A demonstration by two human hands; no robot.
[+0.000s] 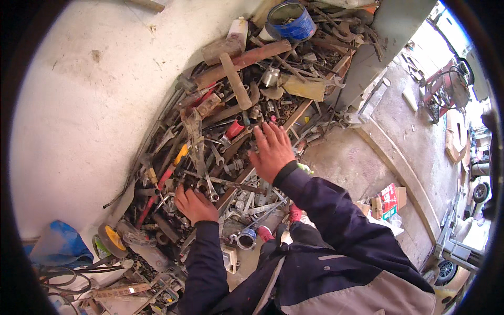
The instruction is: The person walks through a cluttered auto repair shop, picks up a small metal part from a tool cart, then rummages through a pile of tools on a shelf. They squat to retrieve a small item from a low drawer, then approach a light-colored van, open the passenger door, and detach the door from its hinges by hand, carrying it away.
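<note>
My left hand (197,206) reaches into a heap of loose hand tools, its fingers stretched out low among sockets and metal bars. Nothing shows in its grasp, though the fingertips are partly hidden. Close to it lie a combination wrench (211,191) and a red-handled tool (167,176). Farther right, my right hand (273,152) is spread over the heap near its wooden front board (298,114), holding nothing that I can see. Beside its fingers are a red cone-shaped piece (234,129) and a smaller wrench (217,154). A wooden handle (235,81) lies beyond.
A blue can (292,22) stands at the far end, by a white bottle (238,31). A white wall (105,94) borders the heap on the left. Another can (246,239) stands near my feet. Boxes (388,202) and a curved beam (401,163) lie on the floor to the right.
</note>
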